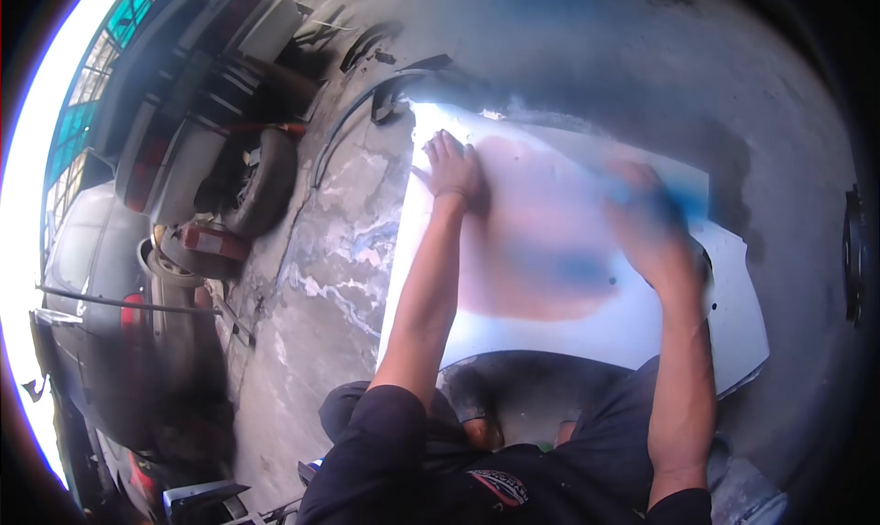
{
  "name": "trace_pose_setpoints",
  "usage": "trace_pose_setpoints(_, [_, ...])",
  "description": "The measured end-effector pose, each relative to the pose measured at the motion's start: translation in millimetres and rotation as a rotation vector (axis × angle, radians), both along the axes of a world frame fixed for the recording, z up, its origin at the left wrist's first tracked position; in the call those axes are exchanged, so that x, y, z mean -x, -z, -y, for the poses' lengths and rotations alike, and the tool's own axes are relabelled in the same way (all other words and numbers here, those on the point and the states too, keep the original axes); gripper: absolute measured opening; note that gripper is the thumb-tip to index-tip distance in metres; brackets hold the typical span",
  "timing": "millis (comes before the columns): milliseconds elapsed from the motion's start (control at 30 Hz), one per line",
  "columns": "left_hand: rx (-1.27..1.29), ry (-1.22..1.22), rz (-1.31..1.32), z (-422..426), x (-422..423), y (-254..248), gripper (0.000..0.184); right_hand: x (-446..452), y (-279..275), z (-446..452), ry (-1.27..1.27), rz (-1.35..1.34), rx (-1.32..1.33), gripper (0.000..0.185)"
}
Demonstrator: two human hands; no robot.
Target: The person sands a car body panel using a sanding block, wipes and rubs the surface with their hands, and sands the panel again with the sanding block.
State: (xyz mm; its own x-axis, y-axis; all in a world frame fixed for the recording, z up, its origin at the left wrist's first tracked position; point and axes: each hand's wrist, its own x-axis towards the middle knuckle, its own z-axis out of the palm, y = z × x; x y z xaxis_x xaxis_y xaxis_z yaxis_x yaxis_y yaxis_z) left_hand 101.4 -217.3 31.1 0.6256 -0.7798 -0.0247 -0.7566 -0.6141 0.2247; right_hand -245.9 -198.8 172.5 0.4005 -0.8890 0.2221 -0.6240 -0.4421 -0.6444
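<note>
A white car fender panel [513,334] lies across the space before my knees, its curved wheel-arch edge toward me. A wide pinkish-brown patch [522,209] covers much of its middle. My left hand [451,169] rests flat near the panel's far left corner, fingers spread, holding nothing. Over the right part of the panel, my right hand [646,222] is smeared by motion. A blurred blue area shows beside its fingers, and I cannot make out whether it holds anything. Two small dark holes show in the panel near my right forearm.
Car body parts are piled at the left, with a tyre [264,184] among them and a dark car [87,241] behind. Curved black trim pieces [385,101] lie on the stained concrete floor [344,204] beyond the panel. A dark round object [854,254] stands at the right edge.
</note>
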Motion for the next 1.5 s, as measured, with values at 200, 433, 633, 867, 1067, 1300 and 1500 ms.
trace_pose_setpoints(200, [-0.013,0.185,0.037,-55,28,3,0.071,-15,5,5,0.036,0.067,0.017,0.033])
trace_pose_setpoints(433, [-0.006,0.162,0.088,-9,-2,-9,0.07,-51,61,17,-0.323,-0.477,-0.224,0.063])
trace_pose_setpoints(633, [-0.002,0.242,0.052,-55,16,-4,0.069,-78,59,-1,-0.327,-0.875,-0.526,0.129])
trace_pose_setpoints(867, [0.038,0.136,0.064,-25,4,-3,0.069,-86,61,-7,-0.287,-0.901,-0.452,0.133])
trace_pose_setpoints(1067, [0.017,0.174,0.048,-17,-17,-6,0.068,-95,67,-9,-0.306,-0.978,-0.473,0.133])
trace_pose_setpoints(1300, [0.018,0.129,0.044,-31,6,-5,0.067,-93,64,-7,-0.294,-0.91,-0.44,0.134])
trace_pose_setpoints(1500, [-0.007,0.097,0.082,8,-18,-13,0.066,-87,72,-8,-0.283,-0.917,-0.423,0.134])
